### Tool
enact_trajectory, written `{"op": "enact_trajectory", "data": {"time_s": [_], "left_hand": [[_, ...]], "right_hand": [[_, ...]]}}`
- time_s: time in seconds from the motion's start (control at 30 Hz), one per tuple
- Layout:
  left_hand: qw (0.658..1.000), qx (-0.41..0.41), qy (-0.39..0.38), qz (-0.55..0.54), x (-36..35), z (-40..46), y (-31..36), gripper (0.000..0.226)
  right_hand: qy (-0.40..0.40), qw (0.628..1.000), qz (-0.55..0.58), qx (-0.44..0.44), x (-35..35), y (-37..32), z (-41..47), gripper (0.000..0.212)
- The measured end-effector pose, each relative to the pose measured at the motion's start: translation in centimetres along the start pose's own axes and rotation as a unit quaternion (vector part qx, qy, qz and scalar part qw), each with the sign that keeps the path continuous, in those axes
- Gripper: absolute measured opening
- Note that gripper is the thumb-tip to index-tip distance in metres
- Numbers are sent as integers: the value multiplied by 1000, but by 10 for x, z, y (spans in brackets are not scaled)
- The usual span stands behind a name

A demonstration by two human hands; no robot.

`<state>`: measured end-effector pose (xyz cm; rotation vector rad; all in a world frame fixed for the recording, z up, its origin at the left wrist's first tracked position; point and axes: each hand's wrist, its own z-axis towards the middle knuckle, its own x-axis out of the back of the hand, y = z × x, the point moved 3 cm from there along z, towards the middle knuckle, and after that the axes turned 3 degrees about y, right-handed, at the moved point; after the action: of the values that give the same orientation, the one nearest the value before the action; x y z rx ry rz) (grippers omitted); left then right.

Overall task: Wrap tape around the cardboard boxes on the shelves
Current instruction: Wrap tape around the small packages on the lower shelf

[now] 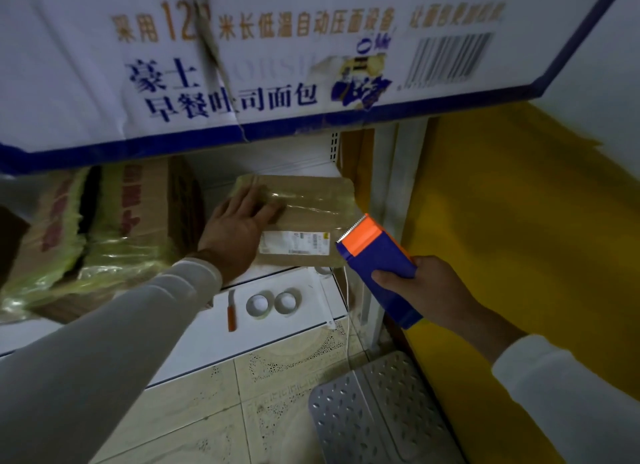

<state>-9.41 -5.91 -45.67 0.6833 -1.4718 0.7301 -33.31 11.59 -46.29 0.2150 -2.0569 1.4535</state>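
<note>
Left hand (239,235) flat on the parcel (304,217) — fingers straight.
Right grip (426,287) holds the tape dispenser (377,266), blade toward upper left; white carton (277,58) overhangs — tape rolls (273,302), knife (231,311) below.

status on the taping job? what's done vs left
Done: the flat brown cardboard parcel already shows glossy clear tape bands; the larger brown box beside it is wrapped too.
In hand: left hand lies flat on the parcel; right hand grips the blue-and-orange tape dispenser, off the box.
Left: the torn white carton above shows no tape.
</note>
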Motion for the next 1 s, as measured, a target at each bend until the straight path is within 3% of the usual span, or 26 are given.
{"op": "enact_trajectory", "data": {"time_s": [0.1, 0.23, 0.33, 0.43, 0.57, 0.63, 0.77, 1.0], "left_hand": [[997, 34, 52, -55, 10, 6, 20, 67], [986, -44, 100, -127, 8, 13, 61, 66], [992, -86, 55, -71, -8, 23, 68, 71], [987, -126, 81, -55, -12, 25, 56, 75], [960, -226, 113, -119, -7, 18, 29, 45], [964, -196, 123, -127, -1, 16, 18, 32], [971, -104, 76, -202, -1, 4, 24, 48], [966, -134, 57, -211, -10, 4, 21, 52]], "right_hand": [[-4, 1000, -5, 14, 8, -2, -3, 29], [-7, 1000, -20, 16, 19, -2, -5, 32], [-12, 999, -25, 18, 28, -1, -10, 28], [-13, 999, -27, 18, 36, 3, -15, 27], [-4, 1000, -27, 11, 41, 7, -19, 27], [-5, 1000, -17, 9, 38, 9, -20, 28], [-29, 1000, -3, 7, 25, 5, -22, 27], [-91, 995, 15, 28, 15, -13, -24, 31]]}}
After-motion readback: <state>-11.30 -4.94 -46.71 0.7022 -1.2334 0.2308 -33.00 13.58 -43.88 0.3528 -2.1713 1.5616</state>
